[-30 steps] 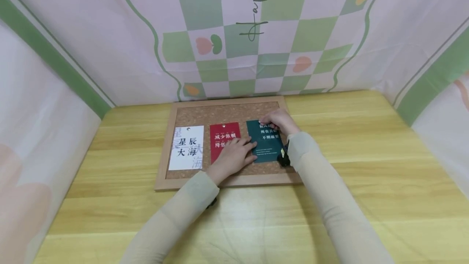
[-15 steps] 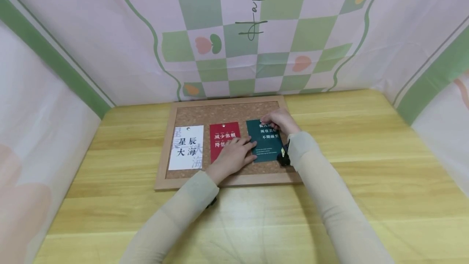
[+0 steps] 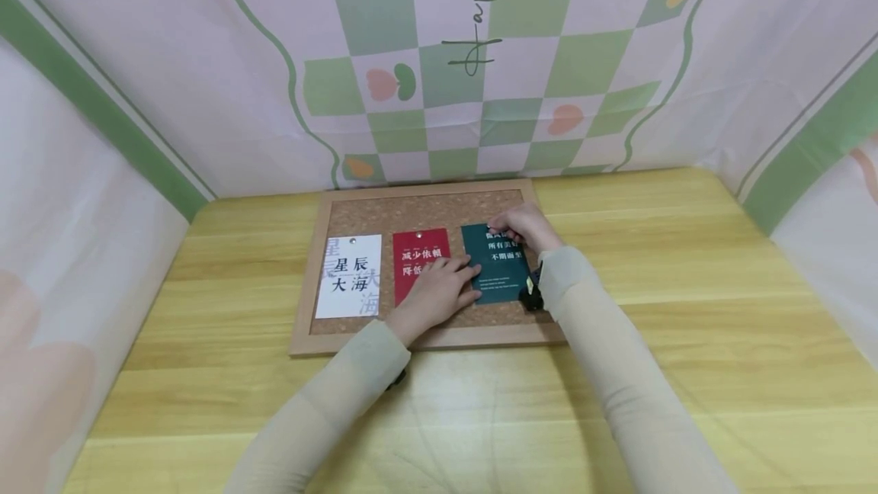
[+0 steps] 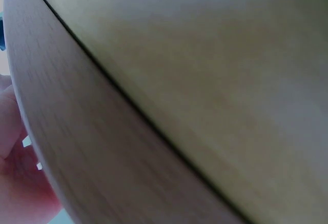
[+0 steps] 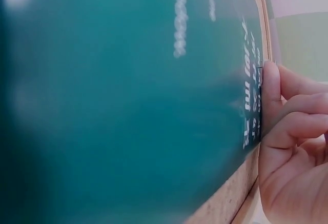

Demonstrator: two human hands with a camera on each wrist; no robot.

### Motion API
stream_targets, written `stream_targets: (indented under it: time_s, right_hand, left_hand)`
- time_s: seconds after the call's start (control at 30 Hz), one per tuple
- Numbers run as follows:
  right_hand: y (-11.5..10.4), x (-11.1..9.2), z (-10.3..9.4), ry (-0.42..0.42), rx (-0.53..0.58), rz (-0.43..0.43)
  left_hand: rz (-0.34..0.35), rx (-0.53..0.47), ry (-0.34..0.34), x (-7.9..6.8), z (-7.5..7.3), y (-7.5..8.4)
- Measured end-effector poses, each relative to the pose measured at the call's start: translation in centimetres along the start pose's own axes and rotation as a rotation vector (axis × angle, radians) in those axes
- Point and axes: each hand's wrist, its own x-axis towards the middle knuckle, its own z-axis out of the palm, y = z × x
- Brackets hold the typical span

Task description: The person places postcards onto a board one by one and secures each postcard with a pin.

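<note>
In the head view a dark green card (image 3: 501,280) with white writing lies on the right part of a framed cork board (image 3: 425,208). At its top edge my right hand (image 3: 527,226) pinches what looks like a small thumbtack, mostly hidden by the fingers. The right wrist view shows the thumb and forefinger (image 5: 271,80) together against the card. My left hand (image 3: 439,288) rests with its fingers spread, covering part of a red card (image 3: 420,242) and touching the green card's left edge. A silver thumbtack (image 3: 419,235) sits at the red card's top.
A white card (image 3: 348,296) with a silver tack at its top occupies the board's left part. The board's wooden frame (image 3: 329,345) lies flat on the wood-grain table (image 3: 206,402). Behind and at both sides hangs patterned cloth (image 3: 391,21).
Almost nothing differs. My right fingertips have shifted very slightly at the green card's top edge, while the left hand stays in place.
</note>
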Motion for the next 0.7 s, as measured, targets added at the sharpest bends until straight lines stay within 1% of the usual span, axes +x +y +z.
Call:
stream_targets:
  time_s: [0.27, 0.5, 0.7]
  right_hand:
    - [0.21, 0.18, -0.02, -0.016, 0.017, 0.0]
    - [0.17, 0.2, 0.0, 0.003, 0.018, 0.001]
    - [0.17, 0.29, -0.01, 0.0, 0.017, 0.009]
  left_hand:
    - [0.004, 0.008, 0.007, 0.06, 0.06, -0.06]
    - [0.004, 0.004, 0.003, 0.05, 0.06, -0.1]
    - [0.003, 0.008, -0.002, 0.07, 0.02, -0.06]
